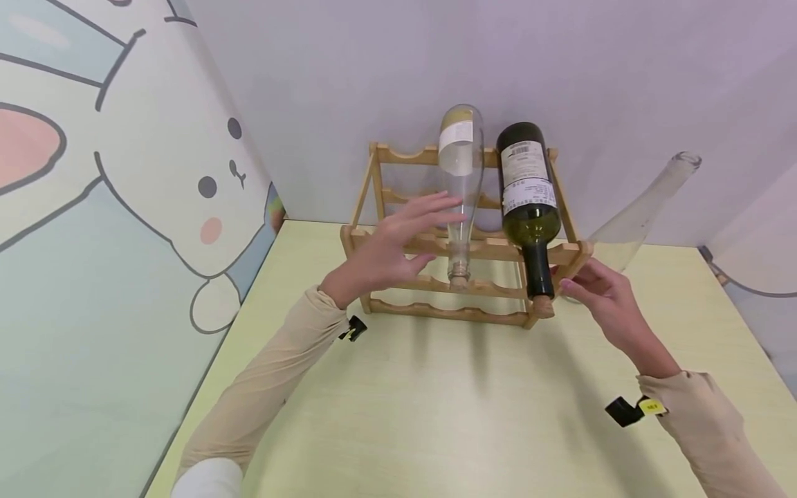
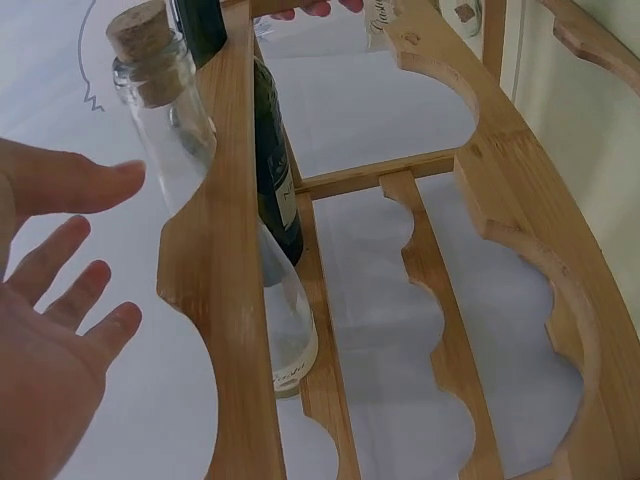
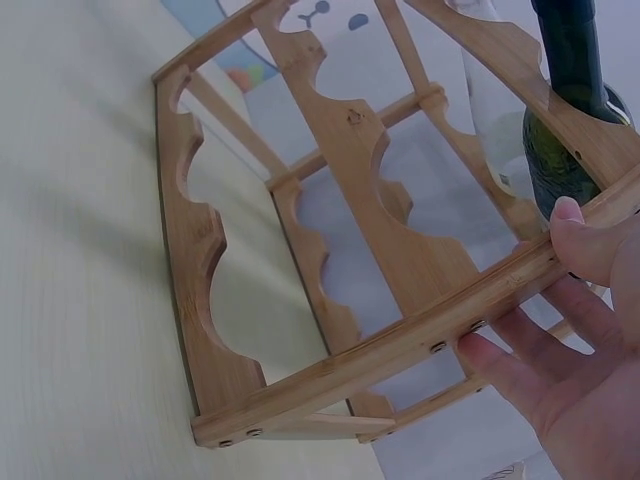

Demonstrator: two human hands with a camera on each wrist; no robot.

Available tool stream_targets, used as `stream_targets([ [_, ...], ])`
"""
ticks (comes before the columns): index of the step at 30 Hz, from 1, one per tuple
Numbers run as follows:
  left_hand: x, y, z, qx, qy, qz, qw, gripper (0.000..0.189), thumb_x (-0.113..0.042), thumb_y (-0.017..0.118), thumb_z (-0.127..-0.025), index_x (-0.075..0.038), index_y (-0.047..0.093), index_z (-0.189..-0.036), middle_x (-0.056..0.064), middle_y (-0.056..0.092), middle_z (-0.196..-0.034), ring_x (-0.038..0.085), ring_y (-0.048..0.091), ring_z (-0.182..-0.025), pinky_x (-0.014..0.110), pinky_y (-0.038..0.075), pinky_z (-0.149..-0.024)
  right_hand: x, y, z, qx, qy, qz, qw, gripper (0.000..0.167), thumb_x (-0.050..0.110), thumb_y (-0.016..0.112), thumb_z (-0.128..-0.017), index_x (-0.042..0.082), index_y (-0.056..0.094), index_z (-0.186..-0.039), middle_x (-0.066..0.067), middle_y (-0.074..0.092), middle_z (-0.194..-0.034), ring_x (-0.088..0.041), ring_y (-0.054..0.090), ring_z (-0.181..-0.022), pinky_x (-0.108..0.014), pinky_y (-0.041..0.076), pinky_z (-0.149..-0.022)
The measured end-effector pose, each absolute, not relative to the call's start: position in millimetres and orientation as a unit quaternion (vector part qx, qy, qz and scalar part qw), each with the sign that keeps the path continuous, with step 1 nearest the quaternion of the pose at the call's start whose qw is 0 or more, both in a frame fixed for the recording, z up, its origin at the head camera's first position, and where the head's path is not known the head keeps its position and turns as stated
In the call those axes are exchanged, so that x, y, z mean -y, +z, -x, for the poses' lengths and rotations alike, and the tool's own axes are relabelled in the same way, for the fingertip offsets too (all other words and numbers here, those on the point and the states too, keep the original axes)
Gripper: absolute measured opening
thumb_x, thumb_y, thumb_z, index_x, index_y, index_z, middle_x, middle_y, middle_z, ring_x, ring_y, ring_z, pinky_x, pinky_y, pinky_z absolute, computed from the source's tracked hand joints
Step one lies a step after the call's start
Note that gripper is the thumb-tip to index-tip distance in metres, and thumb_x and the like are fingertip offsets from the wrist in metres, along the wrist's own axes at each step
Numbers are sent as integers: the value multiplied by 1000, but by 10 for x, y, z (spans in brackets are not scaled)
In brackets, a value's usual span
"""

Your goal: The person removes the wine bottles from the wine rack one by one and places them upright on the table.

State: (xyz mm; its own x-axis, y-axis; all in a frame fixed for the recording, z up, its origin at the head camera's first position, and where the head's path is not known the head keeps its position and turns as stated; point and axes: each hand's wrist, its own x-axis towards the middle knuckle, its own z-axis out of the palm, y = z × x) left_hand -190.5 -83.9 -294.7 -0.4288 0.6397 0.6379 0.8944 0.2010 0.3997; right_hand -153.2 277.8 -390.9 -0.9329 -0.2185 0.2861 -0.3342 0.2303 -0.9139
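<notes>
A wooden wine rack [image 1: 436, 312] stands against the back wall. Two corked bottles lie along its top row, necks toward me: a clear glass bottle [image 1: 462, 190] and, to its right, a dark green wine bottle [image 1: 528, 181] with a white label. My left hand [image 1: 387, 247] hovers by the clear bottle's neck, fingers extended; the left wrist view has the hand [image 2: 60, 320] apart from the corked neck [image 2: 165, 110]. At the rack's front right post, my right hand [image 1: 605, 299] holds the wood between thumb and fingers, as the right wrist view confirms.
Behind my right hand, an uncorked clear bottle [image 1: 638, 211] stands on the pale table [image 1: 436, 415]. To the left rises a wall with a painted rabbit [image 1: 180, 180]. The rack's lower tiers hold no bottles.
</notes>
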Motion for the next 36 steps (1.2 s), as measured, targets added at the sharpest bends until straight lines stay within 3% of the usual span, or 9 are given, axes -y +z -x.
stream_targets([
  [7,714,-2903,1946,756,-343,539,145,65,19,61,-71,-9,56,-131,8,43,-144,24,28,-139,31,25,-112,-2776,-3910,1533,782,595,-178,48,31,-2,55,-93,-5,53,-124,1,68,-108,-11,64,-97,-19,52,-79],
  [15,658,-2889,1988,781,-298,539,105,67,16,61,-68,-16,60,-126,2,42,-146,21,24,-140,33,24,-112,-2782,-3917,1537,789,586,-178,50,33,-1,55,-93,-2,53,-126,2,68,-109,-10,64,-97,-19,52,-79],
  [21,652,-2955,2046,792,-278,536,84,62,19,52,-74,-16,62,-124,0,41,-147,15,21,-141,26,39,-102,-2777,-3941,1545,770,608,-186,49,33,-4,54,-93,-4,52,-126,2,68,-108,-10,64,-96,-19,53,-78],
  [26,657,-3029,2073,785,-265,549,112,47,15,53,-82,-11,66,-118,4,49,-140,17,24,-140,20,43,-95,-2772,-3945,1538,773,603,-190,53,33,-4,54,-93,-5,52,-126,2,68,-108,-10,63,-96,-19,53,-78],
  [31,628,-3045,2094,770,-257,565,148,36,7,60,-85,-9,69,-116,6,57,-131,22,31,-138,36,26,-112,-2772,-3941,1533,770,606,-191,56,34,-4,53,-93,-5,52,-127,2,67,-108,-10,64,-96,-19,53,-77],
  [33,616,-3047,2102,768,-252,568,156,34,5,60,-85,-8,69,-115,6,58,-130,23,33,-137,42,18,-114,-2771,-3942,1536,760,618,-194,54,34,-5,53,-93,-5,51,-127,0,68,-107,-10,64,-95,-19,53,-77],
  [36,603,-3050,2115,773,-239,567,158,33,2,61,-86,-10,69,-116,5,58,-130,22,33,-137,44,16,-115,-2770,-3947,1544,754,624,-198,53,35,-6,52,-93,-5,51,-128,-1,68,-107,-10,64,-95,-20,53,-78],
])
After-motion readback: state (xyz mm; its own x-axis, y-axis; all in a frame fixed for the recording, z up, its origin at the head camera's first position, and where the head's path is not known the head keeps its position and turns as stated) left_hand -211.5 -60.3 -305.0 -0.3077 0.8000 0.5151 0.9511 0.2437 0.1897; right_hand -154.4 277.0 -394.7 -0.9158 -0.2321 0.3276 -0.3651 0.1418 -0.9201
